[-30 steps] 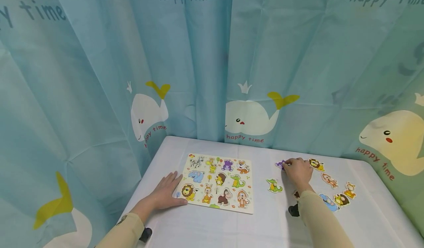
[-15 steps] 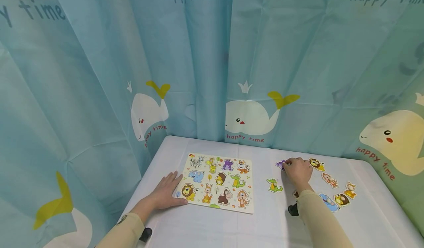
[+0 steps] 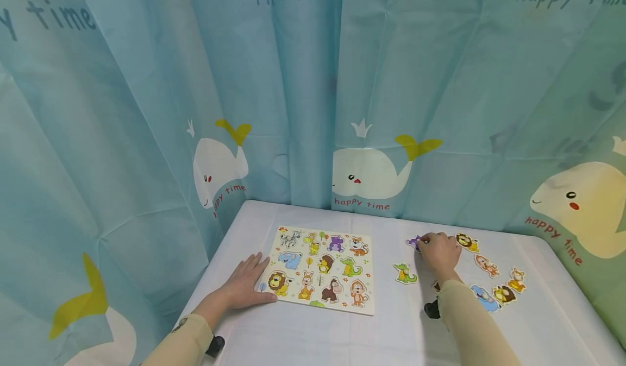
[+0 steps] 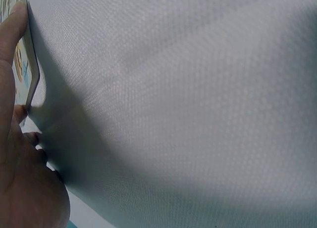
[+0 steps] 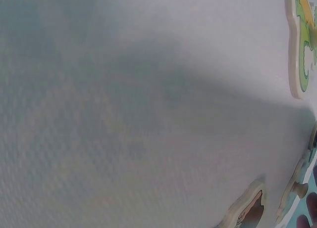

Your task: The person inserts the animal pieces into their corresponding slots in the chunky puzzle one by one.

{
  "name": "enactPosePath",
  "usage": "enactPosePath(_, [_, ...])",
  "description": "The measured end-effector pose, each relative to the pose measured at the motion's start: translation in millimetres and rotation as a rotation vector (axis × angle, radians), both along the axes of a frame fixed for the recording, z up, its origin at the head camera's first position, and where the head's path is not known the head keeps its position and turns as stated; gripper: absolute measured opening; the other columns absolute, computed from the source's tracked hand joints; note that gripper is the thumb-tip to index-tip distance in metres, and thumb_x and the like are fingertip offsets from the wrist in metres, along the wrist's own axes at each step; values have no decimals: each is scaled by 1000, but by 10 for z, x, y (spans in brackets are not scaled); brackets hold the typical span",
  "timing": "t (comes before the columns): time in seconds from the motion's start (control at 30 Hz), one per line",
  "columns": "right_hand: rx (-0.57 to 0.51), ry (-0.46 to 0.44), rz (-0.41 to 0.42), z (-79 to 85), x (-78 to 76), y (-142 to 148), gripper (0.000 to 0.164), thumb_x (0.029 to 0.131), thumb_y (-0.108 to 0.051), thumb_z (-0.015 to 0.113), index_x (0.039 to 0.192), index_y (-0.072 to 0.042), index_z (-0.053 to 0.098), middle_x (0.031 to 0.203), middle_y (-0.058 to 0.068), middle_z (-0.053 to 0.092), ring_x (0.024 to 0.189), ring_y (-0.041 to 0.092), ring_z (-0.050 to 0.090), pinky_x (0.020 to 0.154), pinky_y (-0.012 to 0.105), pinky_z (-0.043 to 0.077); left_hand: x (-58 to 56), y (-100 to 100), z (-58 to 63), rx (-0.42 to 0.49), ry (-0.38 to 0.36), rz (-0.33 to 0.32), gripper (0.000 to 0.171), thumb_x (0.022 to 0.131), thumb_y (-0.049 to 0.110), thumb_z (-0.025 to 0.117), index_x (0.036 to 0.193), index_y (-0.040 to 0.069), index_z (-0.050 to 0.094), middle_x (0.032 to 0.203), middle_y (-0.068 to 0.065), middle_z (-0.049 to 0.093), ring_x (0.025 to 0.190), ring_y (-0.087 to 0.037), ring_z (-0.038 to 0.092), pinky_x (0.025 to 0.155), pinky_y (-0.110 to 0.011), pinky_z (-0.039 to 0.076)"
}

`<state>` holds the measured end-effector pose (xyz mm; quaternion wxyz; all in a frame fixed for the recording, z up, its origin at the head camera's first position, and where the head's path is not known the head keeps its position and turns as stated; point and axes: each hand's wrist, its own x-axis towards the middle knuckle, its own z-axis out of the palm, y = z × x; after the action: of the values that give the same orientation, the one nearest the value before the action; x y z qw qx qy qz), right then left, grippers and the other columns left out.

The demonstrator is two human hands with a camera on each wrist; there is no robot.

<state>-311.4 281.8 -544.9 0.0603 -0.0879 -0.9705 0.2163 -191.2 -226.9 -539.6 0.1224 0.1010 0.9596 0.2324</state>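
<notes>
Head view: on the white-covered desk (image 3: 313,336), the right hand (image 3: 440,253) pinches a purple animal piece (image 3: 413,243) between its fingers, at its own 9 o'clock. From there, the animal board (image 3: 337,271) lies flat at 9, a crocodile piece (image 3: 404,273) at 8, a lion piece (image 3: 467,243) between 2 and 3, and elephant (image 3: 484,298), hedgehog (image 3: 504,295) and kangaroo (image 3: 517,280) pieces toward 4. The left hand (image 3: 246,284), fingers extended, rests on the board's 9 o'clock edge, thumb near its 8 o'clock corner.

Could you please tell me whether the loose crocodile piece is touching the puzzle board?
Apart. The head view shows white table surface between the loose crocodile piece and the right edge of the puzzle board.
</notes>
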Motion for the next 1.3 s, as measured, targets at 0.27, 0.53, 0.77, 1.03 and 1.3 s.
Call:
enactPosePath(0.27, [18, 5, 7, 8, 16, 24, 25, 97, -19, 65, 106, 3, 75, 108, 26, 63, 107, 48, 47, 92, 66, 35, -3, 10, -10, -3, 2, -4, 109, 80, 62, 78, 160, 4, 31, 168, -21, 19, 155, -40, 12, 126, -55, 11])
enactPosePath(0.53, [19, 32, 17, 23, -16, 9, 29, 99, -22, 66, 112, 3, 74, 112, 26, 63, 109, 47, 47, 94, 65, 35, -8, 18, -18, -7, -1, -4, 109, 81, 62, 78, 160, 4, 30, 168, -21, 18, 155, -40, 12, 126, -55, 11])
enactPosePath(0.77, [-8, 56, 35, 82, -22, -37, 27, 99, -22, 67, 112, 1, 75, 114, 25, 63, 110, 45, 47, 94, 64, 37, -4, 20, 9, -5, -2, -4, 110, 81, 62, 77, 161, 4, 30, 168, -22, 17, 155, -41, 11, 126, -56, 10])
enactPosePath(1.03, [3, 108, 96, 181, -28, -167, 23, 96, -22, 70, 106, -3, 78, 111, 23, 65, 110, 45, 49, 90, 62, 38, -1, 11, 3, 2, -9, 6, 110, 80, 62, 78, 160, 4, 30, 168, -22, 17, 155, -41, 11, 126, -55, 10])
enactPosePath(1.3, [0, 187, 199, 258, -9, -363, 20, 94, -25, 73, 101, -7, 80, 108, 19, 68, 110, 44, 51, 90, 63, 39, 19, 10, 45, 7, -11, -1, 109, 80, 59, 79, 160, 1, 31, 167, -24, 17, 154, -44, 12, 125, -58, 10])
